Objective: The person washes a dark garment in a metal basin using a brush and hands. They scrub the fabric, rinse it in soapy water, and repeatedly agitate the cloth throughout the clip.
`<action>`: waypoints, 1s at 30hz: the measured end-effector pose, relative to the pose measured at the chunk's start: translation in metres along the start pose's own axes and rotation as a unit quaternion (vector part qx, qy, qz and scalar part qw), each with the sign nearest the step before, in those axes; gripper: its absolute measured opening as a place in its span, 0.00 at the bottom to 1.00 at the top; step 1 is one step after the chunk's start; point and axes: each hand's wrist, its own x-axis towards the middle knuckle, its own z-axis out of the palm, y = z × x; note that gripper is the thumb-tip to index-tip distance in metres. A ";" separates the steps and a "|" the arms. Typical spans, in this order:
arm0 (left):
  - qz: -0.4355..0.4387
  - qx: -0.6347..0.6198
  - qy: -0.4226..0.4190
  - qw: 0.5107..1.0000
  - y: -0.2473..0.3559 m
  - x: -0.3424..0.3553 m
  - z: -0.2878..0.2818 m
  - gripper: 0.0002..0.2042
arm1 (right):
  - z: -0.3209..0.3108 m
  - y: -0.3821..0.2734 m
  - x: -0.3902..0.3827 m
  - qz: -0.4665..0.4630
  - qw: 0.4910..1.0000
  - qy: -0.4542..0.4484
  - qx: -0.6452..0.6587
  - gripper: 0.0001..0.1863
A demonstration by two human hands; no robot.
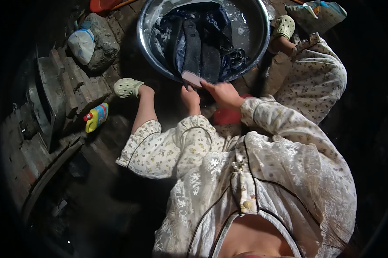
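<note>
A wide metal basin (144, 47) stands in front of me with a dark navy garment (192, 43) in cloudy, soapy water. One strip of the garment, with buttonhole-like slits, runs toward the near rim. My right hand (223, 92) grips a pale pink, flat block (192, 79), held at the near rim over the cloth. Whether it is a soap bar or a scrub brush's back, I cannot tell. My left hand (189, 98) is closed just below the block, on a dark edge that looks like the garment; its fingertips are partly hidden.
Left of the basin, a white plastic container (82, 43) leans on a large rock (103, 45). A yellow bottle with a red cap (97, 117) lies near stacked bricks (80, 84). A plastic bag (320, 15) lies at upper right. Something red (228, 115) shows below my right hand.
</note>
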 end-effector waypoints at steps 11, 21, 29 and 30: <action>0.060 0.097 0.042 0.993 0.010 -0.012 0.002 0.18 | 0.007 0.001 0.005 0.033 0.998 0.045 0.025 0.18; -0.074 -0.035 0.070 0.994 0.015 -0.061 -0.004 0.11 | 0.035 0.038 0.049 0.124 0.971 0.076 0.192 0.18; 0.088 -0.119 0.172 0.974 0.025 -0.052 -0.005 0.15 | 0.009 -0.005 -0.042 0.167 0.925 0.048 0.338 0.18; 0.107 -0.091 0.179 0.974 0.036 -0.056 -0.008 0.18 | 0.011 -0.009 -0.053 0.134 0.925 0.065 0.350 0.19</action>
